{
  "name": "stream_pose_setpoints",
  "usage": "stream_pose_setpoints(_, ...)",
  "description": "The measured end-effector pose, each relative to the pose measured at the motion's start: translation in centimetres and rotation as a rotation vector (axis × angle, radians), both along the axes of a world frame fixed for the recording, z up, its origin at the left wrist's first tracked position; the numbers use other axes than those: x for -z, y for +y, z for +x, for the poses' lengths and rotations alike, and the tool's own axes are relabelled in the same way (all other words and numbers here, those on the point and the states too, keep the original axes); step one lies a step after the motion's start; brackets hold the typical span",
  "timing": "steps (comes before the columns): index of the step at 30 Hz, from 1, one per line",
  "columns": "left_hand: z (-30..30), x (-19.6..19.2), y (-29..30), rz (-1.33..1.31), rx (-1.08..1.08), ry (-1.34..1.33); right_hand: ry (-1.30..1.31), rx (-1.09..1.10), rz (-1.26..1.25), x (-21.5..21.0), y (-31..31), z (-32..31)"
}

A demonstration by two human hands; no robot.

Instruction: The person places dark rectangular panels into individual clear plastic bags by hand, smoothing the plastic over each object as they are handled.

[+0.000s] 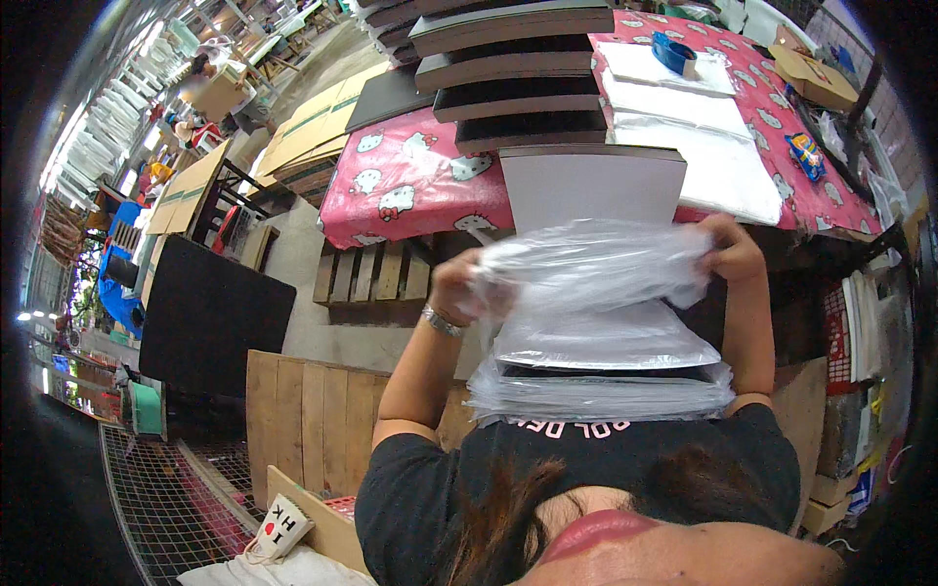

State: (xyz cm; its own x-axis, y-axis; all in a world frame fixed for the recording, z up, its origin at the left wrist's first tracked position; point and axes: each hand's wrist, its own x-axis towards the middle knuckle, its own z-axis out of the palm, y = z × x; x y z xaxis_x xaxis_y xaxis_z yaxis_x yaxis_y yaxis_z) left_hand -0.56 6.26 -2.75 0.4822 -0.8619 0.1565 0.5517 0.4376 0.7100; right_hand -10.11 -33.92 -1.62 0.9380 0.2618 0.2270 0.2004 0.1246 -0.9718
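Observation:
A clear plastic bag, smeared by motion, stretches between my two hands in front of my chest. My left hand, with a watch on its wrist, is closed on the bag's left end; its fingertips are blurred. Closed on the opposite end is my right hand. Just beyond the bag, a white-faced board rises at the table's near edge, its lower part hidden by the plastic. Below the bag, close to my body, lies a pile of plastic-wrapped flat boards, white on top with a dark edge showing.
The table wears a pink patterned cover. On it stand stacks of dark boards, white plastic sheets, a blue tape roll and a snack packet. A black panel and wooden pallet are at left.

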Motion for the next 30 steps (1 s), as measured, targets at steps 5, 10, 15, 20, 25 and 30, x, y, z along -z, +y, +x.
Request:
stream_pose_setpoints(5, -0.4, 0.6, -1.3, 0.665, 0.207, -0.489, -0.073, 0.05, 0.547, 0.4, 1.6, -0.4)
stream_pose_setpoints(10, 1.0, 0.2, 1.7, 0.284, -0.167, -0.124, 0.165, -0.081, -0.012, -0.9, 0.3, 0.4)
stream_pose_setpoints(15, 1.6, 2.6, 0.3, 0.165, -0.145, -0.045, 0.11, -0.128, 0.207, -0.8, 0.8, -0.2)
stream_pose_setpoints(20, 1.4, 0.2, -1.6, 0.312, -0.402, -0.066, 0.054, 0.138, 0.238, -1.4, 0.9, 0.2)
stream_pose_setpoints(25, 1.8, -0.4, -3.1, 0.198, -0.397, -0.01, -0.041, 0.227, 0.32, -2.2, 0.8, 1.8)
stream_pose_setpoints(30, 2.3, 0.1, -3.1, 0.248, -0.389, -0.016, -0.026, 0.217, 0.308, -2.1, 0.6, 2.4)
